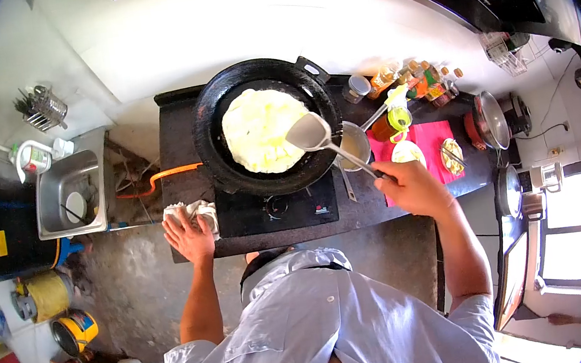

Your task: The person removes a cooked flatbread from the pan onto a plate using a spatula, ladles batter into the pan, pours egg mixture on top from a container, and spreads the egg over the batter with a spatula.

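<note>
A black wok (pixel 207 130) sits on the gas stove (pixel 251 220), with a pale yellow, roughly round egg pancake (pixel 262 130) spread inside it. My right hand (pixel 412 184) is wrapped round the handle of a metal spatula (pixel 308 133). The spatula's blade lies over the right edge of the pancake; whether it touches cannot be told. On the counter's left front corner my left hand (pixel 190 235) rests with fingers spread on a folded cloth (pixel 199 214). Just right of the wok stands a small pan (pixel 354 145), partly hidden by the spatula.
A red mat (pixel 433 135) on the right holds a bowl (pixel 408 153) and a plate of food (pixel 452 156). Bottles and jars (pixel 431 82) line the wall behind. An orange hose (pixel 172 171) runs left from the stove. At far left is a steel sink (pixel 87 171).
</note>
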`<action>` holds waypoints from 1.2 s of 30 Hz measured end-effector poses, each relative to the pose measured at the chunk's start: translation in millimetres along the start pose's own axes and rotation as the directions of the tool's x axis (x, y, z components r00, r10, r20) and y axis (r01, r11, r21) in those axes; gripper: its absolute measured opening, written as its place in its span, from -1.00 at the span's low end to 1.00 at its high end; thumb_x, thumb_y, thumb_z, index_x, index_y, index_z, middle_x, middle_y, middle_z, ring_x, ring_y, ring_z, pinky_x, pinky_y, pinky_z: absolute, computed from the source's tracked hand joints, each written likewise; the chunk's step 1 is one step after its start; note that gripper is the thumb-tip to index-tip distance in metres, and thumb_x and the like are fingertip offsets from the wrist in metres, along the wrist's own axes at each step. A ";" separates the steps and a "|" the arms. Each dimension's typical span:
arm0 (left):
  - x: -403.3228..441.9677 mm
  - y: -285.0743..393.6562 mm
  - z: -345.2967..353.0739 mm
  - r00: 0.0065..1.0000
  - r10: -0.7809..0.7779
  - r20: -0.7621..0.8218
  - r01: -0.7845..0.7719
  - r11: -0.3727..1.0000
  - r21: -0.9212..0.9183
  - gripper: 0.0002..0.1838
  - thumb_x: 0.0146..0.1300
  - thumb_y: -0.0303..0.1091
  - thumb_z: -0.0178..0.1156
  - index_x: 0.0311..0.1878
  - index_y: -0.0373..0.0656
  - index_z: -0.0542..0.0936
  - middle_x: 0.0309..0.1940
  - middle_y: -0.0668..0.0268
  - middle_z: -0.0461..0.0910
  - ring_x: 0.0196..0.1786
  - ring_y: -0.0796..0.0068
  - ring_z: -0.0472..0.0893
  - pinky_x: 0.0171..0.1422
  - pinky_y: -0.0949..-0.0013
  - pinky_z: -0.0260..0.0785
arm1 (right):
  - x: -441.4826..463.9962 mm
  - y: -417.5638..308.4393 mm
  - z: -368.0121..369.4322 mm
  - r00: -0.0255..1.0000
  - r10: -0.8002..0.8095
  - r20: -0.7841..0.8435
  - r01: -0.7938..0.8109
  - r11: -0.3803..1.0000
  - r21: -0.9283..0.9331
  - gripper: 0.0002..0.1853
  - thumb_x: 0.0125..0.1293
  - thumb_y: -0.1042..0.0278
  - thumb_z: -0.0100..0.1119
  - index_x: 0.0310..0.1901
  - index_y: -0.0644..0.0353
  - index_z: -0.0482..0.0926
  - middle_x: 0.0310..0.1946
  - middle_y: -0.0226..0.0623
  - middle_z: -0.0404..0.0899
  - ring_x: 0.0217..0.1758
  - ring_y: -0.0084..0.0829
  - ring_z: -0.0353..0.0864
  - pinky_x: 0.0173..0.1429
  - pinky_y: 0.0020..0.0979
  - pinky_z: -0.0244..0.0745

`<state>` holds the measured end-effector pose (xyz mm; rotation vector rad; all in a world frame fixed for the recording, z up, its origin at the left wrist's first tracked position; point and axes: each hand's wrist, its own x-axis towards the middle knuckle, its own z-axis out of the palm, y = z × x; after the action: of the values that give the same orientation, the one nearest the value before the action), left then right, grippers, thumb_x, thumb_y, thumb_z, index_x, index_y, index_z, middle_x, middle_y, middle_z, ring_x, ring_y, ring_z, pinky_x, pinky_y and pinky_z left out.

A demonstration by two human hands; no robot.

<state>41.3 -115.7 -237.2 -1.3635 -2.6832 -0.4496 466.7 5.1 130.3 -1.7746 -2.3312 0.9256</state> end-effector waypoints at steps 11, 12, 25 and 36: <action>0.9 2.4 -3.4 0.998 -0.019 0.066 0.017 1.000 0.023 -0.25 0.48 0.17 0.05 0.65 0.08 0.31 0.69 -0.04 0.09 0.74 -0.12 0.00 0.76 -0.18 -0.20 | 46.1 -15.8 26.2 0.991 -0.135 0.006 0.135 0.990 0.031 -0.68 0.46 0.22 0.24 0.11 0.21 0.67 -0.33 0.08 0.71 -0.25 0.06 0.76 -0.13 -0.05 0.61; 0.7 1.4 -2.8 0.998 -0.018 0.065 0.016 1.000 0.023 -0.25 0.47 0.17 0.05 0.64 0.09 0.31 0.69 -0.04 0.09 0.74 -0.13 0.00 0.76 -0.19 -0.19 | 50.4 -19.7 35.2 0.990 -0.138 0.016 0.136 0.986 0.092 -0.68 0.46 0.23 0.25 0.12 0.22 0.67 -0.33 0.08 0.72 -0.24 0.06 0.76 -0.13 -0.06 0.61; 0.3 4.1 -2.6 1.000 -0.006 0.004 0.006 1.000 0.017 -0.26 0.44 0.14 0.10 0.61 0.05 0.36 0.67 -0.05 0.13 0.72 -0.14 0.06 0.76 -0.17 -0.18 | 30.8 -3.2 56.9 0.990 -0.138 -0.006 0.138 0.990 0.040 -0.62 0.44 0.24 0.27 0.20 0.21 0.63 -0.32 0.15 0.69 -0.19 0.15 0.74 -0.09 -0.05 0.61; 1.6 5.4 -2.8 1.000 -0.008 0.011 0.007 1.000 0.027 -0.26 0.45 0.13 0.08 0.62 0.07 0.33 0.66 -0.07 0.15 0.71 -0.16 0.07 0.74 -0.20 -0.15 | 44.1 -4.4 77.8 0.990 -0.132 -0.041 0.137 0.974 0.179 -0.60 0.44 0.25 0.30 0.21 0.24 0.64 -0.35 0.13 0.68 -0.24 0.08 0.76 -0.14 -0.10 0.59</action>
<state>44.5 -112.4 -233.0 -1.3531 -2.6941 -0.4058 417.2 11.5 55.9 -1.5306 -2.2356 1.0458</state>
